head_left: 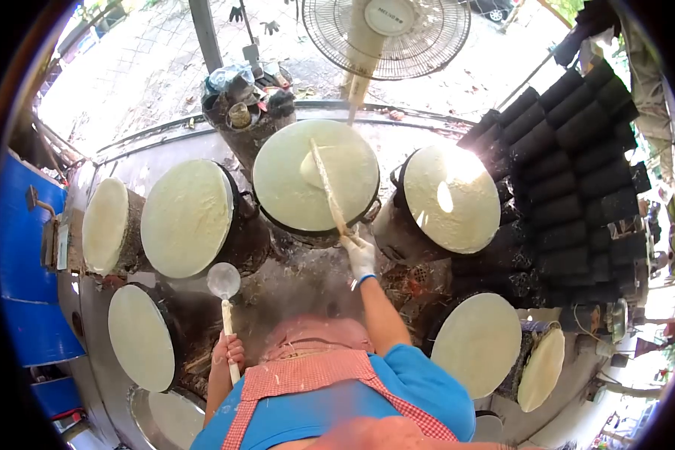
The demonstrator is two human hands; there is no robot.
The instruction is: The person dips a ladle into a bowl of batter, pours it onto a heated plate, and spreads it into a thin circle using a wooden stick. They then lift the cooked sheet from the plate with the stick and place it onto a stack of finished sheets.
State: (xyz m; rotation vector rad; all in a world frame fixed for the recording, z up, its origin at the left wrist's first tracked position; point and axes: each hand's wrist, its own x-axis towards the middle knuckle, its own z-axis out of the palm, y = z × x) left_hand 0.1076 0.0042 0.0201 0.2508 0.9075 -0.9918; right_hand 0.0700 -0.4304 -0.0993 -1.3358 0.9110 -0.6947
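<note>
Checked apron, left fingers gripping ladle, gloved right fingers closed round stick over pale disc

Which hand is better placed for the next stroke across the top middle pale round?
Probably the right hand: it grips a stick that reaches over that pale round. The left hand holds a ladle lower down, farther away.

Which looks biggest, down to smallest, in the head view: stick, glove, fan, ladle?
1. Fan, even cut off by the frame
2. Ladle and stick: too alike to rank
3. Glove
</note>
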